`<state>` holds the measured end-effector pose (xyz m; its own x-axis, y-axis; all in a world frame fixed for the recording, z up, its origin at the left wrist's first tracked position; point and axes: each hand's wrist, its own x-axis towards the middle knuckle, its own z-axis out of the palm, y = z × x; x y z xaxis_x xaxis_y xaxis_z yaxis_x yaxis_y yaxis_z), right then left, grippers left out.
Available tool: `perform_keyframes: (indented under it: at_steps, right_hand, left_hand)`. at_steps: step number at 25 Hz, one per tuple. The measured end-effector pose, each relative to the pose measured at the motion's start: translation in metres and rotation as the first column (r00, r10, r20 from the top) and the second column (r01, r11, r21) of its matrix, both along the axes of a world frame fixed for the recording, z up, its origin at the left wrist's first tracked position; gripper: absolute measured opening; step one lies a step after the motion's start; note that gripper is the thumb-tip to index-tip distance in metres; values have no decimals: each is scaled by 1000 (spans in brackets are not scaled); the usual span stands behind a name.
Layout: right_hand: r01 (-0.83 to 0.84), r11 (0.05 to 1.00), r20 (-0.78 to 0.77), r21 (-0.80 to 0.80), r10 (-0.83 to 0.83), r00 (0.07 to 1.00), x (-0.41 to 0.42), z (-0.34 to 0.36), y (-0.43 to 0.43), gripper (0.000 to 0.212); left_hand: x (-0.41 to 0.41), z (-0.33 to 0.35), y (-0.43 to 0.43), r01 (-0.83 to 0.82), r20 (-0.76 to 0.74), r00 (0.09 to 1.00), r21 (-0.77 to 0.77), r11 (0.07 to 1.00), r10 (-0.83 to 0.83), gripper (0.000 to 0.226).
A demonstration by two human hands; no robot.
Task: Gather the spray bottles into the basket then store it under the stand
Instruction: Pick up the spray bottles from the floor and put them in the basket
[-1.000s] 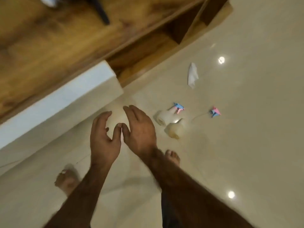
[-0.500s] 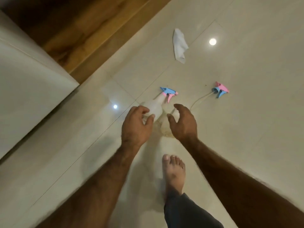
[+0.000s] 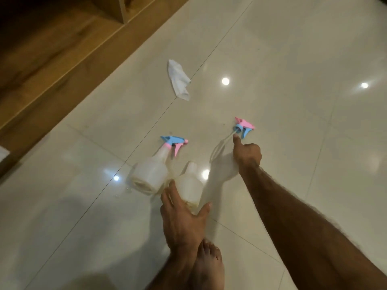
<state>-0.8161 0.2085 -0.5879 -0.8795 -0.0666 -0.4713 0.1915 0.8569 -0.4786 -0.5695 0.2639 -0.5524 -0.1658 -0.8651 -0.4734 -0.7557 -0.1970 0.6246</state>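
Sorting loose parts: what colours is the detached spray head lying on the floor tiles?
The detached spray head is pink and blue, clearest in the head view.

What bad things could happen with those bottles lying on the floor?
1. The headless bottle under the left hand is open at the neck, so any liquid left inside could spill when lifted.
2. There seem to be wet drops on the shiny floor beside the capped bottle; the bare foot close by might slip.
3. The right hand is near the loose sprayer head and its thin tube, which might bend or snag if tugged.
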Motion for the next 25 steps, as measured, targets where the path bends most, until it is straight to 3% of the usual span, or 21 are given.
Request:
perform_keyframes:
  at_steps: [4,9,15,17,19,21,25]
  right_hand:
    - [221,967,76,-125,-213,974,-31,-13,-22,84]
    - [257,956,69,-144,-249,966,-56,-34,-43,99]
    - [297,923,198,-243,-252,947,-52,-24,-45,35]
    - [377,871,286,-316,-291,913,-46,-16,-34,37]
    - [456,791,352,-407,-325,878,-41,-3,-20,39]
    - [522,687,407,-506,-344,846,-39,12,-6,33]
    - [633,459,488,-623,-405,773,-33,32,15,26]
  left_hand:
    - [-4,-17,-13,-34,-82,996,-56,998,30,93]
    - [5,-28,-28,-34,-186,982,-32,999,28,89]
    - [8,-28,-37,-85,-341,931,138,987,128,88]
    - [11,-31,-40,-116,-392,892,286,951,226,88]
    - [18,-35,-41,-173,-447,789,496,851,421,77]
    - [31,-31,-41,-111,-461,643,734,670,611,64]
    - [53,-20,-19,66,-375,549,910,409,747,58]
